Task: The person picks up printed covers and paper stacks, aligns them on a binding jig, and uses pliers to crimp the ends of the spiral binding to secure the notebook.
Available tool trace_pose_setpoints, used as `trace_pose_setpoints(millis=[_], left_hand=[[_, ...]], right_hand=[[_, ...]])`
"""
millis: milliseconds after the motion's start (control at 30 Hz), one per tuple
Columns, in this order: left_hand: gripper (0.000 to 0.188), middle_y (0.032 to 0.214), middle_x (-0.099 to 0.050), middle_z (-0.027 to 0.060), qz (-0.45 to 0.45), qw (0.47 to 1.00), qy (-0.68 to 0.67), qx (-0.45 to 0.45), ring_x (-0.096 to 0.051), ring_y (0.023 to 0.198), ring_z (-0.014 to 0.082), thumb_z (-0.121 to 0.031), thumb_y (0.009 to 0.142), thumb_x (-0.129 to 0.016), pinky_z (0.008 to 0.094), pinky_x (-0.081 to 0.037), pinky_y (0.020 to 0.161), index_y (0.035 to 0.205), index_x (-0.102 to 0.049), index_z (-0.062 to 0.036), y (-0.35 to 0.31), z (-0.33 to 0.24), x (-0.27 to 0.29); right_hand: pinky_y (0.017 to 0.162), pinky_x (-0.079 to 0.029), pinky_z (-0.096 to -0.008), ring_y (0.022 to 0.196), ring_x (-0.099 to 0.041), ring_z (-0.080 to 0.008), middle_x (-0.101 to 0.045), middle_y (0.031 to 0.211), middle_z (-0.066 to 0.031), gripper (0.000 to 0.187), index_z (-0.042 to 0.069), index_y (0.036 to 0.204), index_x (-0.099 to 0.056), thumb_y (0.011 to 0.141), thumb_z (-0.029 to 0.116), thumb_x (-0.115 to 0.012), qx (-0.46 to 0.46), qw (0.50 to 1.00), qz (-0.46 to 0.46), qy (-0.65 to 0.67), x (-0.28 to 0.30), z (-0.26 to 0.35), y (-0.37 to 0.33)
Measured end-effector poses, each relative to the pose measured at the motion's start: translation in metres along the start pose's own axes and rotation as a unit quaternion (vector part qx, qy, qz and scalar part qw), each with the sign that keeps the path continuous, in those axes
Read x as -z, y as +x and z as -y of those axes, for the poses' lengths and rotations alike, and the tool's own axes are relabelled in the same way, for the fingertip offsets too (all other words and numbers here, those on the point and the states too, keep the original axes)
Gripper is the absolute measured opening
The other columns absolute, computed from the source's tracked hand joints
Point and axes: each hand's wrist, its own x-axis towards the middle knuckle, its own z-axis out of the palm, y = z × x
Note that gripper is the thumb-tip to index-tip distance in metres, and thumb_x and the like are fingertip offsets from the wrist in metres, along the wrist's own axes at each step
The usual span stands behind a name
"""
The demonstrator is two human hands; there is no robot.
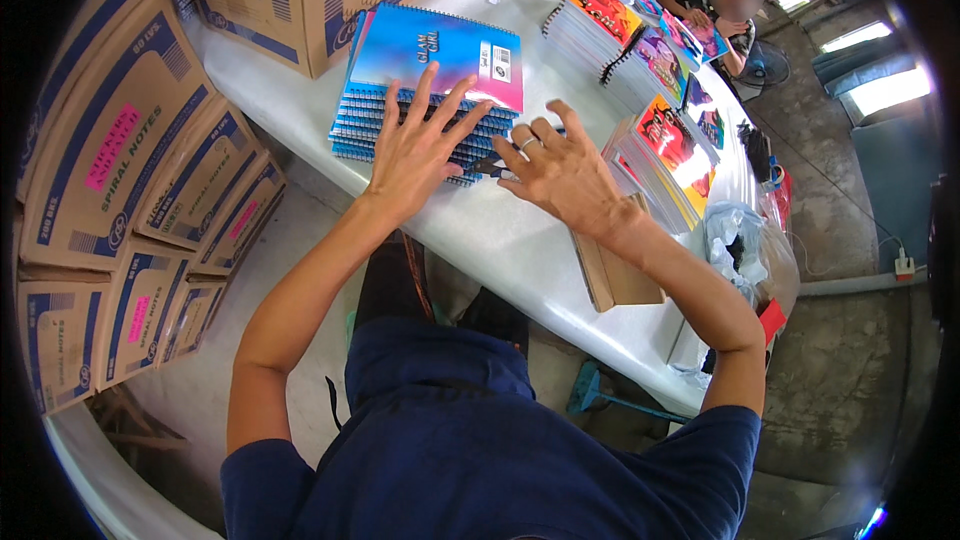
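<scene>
A stack of blue-and-pink spiral notebooks (385, 50) lies near the table's left front edge, several layers of wire binding showing at its near side. My left hand (412, 145) rests flat on the top cover with its fingers spread. Close by, my right hand (560, 168) is curled at the stack's near right corner, thumb and index finger closed around a small dark tool (487, 169). The tool points at the bindings; its exact kind is mostly hidden by the fingers. A ring shows on one right-hand finger.
Cardboard cartons (115, 140) are piled at the left, and another carton (270, 0) stands on the white table (480, 245). Stacks of colourful notebooks (665, 145) line the right side near a brown cardboard piece (615, 275). A person (700, 10) sits at the far end.
</scene>
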Motion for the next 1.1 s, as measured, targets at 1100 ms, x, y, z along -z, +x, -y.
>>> trace_pose_setpoints(millis=[1100], left_hand=[[0.098,0.157,-0.024,0.0,-0.007,1.0,-0.025,0.008,-0.019,0.143,0.036,-0.031,0.059,-0.085,0.0611,-0.019,0.11,0.146,-0.039,-0.0313,-0.007,-0.003,-0.007]], right_hand=[[0.096,-0.041,-0.0349,0.113,-0.05,-0.0163,-0.055,0.108,0.0004,0.023,0.013,0.103,-0.064,0.08,0.015,-0.062,0.184,0.98,-0.016,-0.079,-0.029,-0.019,-0.005]])
